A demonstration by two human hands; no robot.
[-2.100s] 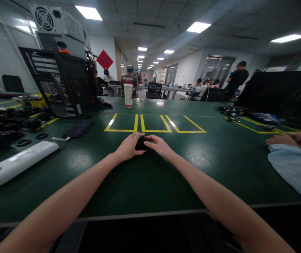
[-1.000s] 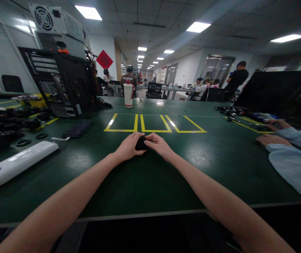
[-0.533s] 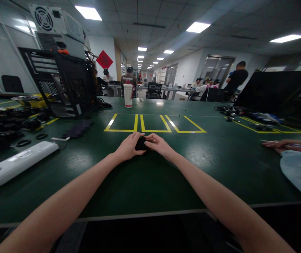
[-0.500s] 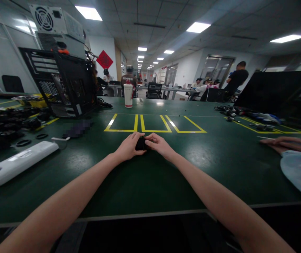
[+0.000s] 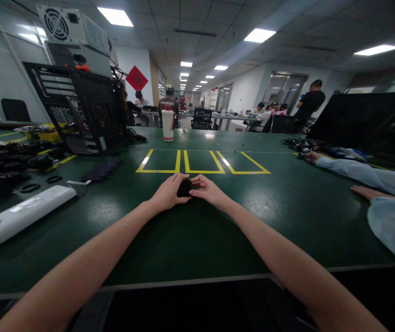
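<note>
A small black part (image 5: pixel 184 188), its exact kind too dark to make out, is held between my two hands just above or on the green table (image 5: pixel 197 240). My left hand (image 5: pixel 168 192) wraps its thumb and fingers around the part from the left. From the right, my right hand (image 5: pixel 209 191) has thumb and fingertips closed on the part's edge. Right behind my hands, yellow tape outlines (image 5: pixel 204 172) mark the tabletop.
On the left stand an open black computer case (image 5: pixel 79 108) with a power supply (image 5: pixel 76 27) on top, black rings (image 5: pixel 30 188) and a white power strip (image 5: pixel 27 214). A cup (image 5: pixel 168 123) stands behind. At right, a co-worker's hands and sleeves (image 5: pixel 366 173) reach over the table near cables.
My right thumb has shifted lower along the black part, showing more of it; my left hand is nearly still. The co-worker's arm at right has stretched out toward the cables.
</note>
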